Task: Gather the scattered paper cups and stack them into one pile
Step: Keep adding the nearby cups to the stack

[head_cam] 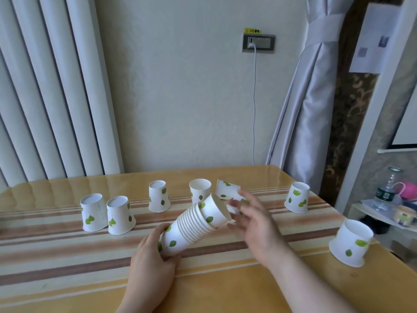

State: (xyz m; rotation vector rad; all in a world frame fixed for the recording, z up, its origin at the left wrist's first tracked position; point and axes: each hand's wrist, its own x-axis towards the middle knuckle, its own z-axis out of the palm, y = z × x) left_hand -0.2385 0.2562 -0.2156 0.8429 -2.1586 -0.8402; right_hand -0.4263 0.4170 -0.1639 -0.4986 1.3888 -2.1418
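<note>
My left hand (151,256) grips the lower end of a tilted stack of white paper cups with green leaves (194,224), held above the table and pointing up and to the right. My right hand (250,219) is open, fingers spread, just right of the stack's top cup and not gripping it. Loose cups stand on the striped table (67,267): two upside down at the left (93,212) (120,215), one upside down (158,195), one upright (199,189), one tipped on its side (228,189) behind my right hand, and two upside down at the right (296,197) (349,242).
A radiator fills the wall at the left. A cable hangs from a wall socket (258,42) down behind the table. A curtain (304,109) hangs at the right. Beyond the table's right edge, a low shelf holds a plastic bottle (385,190) and small items.
</note>
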